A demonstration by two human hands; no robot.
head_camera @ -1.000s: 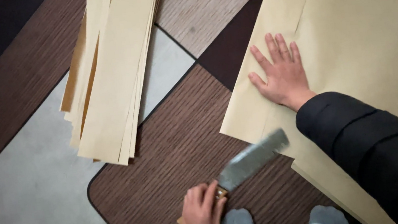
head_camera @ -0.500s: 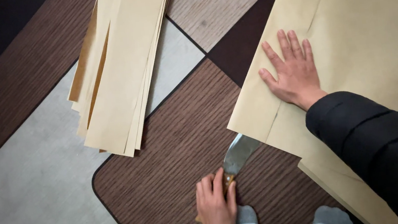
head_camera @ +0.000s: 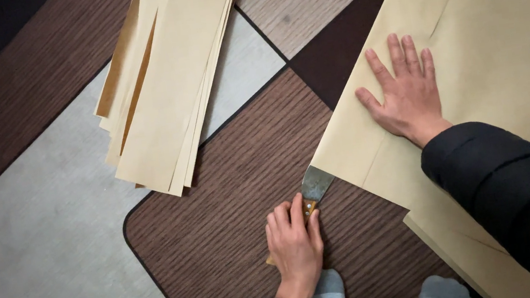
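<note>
Floor of patterned vinyl (head_camera: 222,242), dark wood-grain and pale grey panels, seen from above. The large tan paper sheet (head_camera: 499,26) covers the floor's right side; it lay there a second ago as well, its near corner then uncovered. The stack of cut paper strips (head_camera: 164,94), left of the sheet and well apart from it, is unchanged. The right hand (head_camera: 406,94) lies flat on the sheet, fingers spread, palm pressing down, as before; its dark sleeve (head_camera: 520,198) crosses the sheet's lower edge. The left hand (head_camera: 295,243), just below the sheet's near corner, is clamped round the wooden handle of a knife (head_camera: 315,185). A second ago the blade lay clear of the sheet; half a second ago it neared the edge; now its tip is tucked under the sheet's corner.
</note>
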